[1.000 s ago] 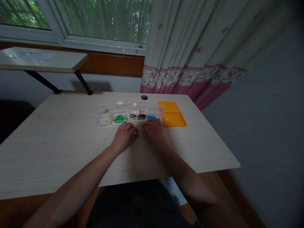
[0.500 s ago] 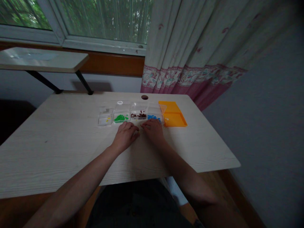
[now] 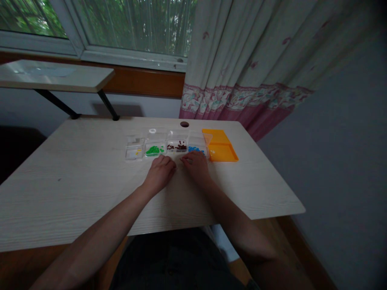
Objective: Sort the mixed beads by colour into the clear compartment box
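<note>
Both the left hand and the right hand are held near each other over the table, fingers curled; whether anything is pinched cannot be told. Green pieces, brown pieces and blue pieces are seen loose in clear boxes just beyond. Pale pieces are seen in the open orange box.

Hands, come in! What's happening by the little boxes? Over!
Left hand curled, near green pieces. Right hand partly blocking view of blue pieces. Anything pinched: too small to tell.
</note>
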`<act>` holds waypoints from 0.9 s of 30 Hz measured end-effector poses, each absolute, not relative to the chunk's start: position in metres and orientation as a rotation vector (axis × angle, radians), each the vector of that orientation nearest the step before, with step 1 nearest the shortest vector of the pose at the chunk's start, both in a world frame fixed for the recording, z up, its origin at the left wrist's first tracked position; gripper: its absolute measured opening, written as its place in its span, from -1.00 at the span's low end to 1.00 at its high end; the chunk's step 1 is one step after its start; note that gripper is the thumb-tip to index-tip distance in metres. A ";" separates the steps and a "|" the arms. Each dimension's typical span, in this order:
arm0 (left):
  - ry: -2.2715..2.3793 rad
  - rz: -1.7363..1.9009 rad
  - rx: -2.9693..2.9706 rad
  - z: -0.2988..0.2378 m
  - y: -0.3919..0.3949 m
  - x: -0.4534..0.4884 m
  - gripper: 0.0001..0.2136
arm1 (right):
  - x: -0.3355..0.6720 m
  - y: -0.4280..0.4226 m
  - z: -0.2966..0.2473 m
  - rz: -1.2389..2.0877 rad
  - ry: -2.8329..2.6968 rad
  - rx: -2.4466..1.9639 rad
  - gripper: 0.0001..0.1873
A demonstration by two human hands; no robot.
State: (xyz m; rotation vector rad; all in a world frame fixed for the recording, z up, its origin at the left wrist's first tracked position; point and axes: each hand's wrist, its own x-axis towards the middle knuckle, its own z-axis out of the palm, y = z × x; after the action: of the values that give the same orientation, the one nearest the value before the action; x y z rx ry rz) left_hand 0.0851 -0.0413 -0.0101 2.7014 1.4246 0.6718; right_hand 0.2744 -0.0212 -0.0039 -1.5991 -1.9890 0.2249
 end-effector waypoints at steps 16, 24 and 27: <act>1.945 1.008 2.379 0.014 -0.013 0.018 -0.70 | 0.348 -0.003 0.013 -0.158 -1.594 -1.842 -0.71; 2.253 1.155 1.991 0.017 0.001 -0.032 -0.72 | 0.377 -0.003 0.010 -0.160 -1.407 -2.115 -0.72; 2.315 1.155 1.948 0.013 0.002 -0.044 -0.72 | 0.379 -0.001 0.005 -0.151 -1.414 -2.139 -0.70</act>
State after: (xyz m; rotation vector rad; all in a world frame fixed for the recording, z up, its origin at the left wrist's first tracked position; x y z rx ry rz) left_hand -0.0441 0.0023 0.0127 1.9484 2.3145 1.1552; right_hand 0.3793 -0.0012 0.0054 -2.1388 -1.4145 -0.1505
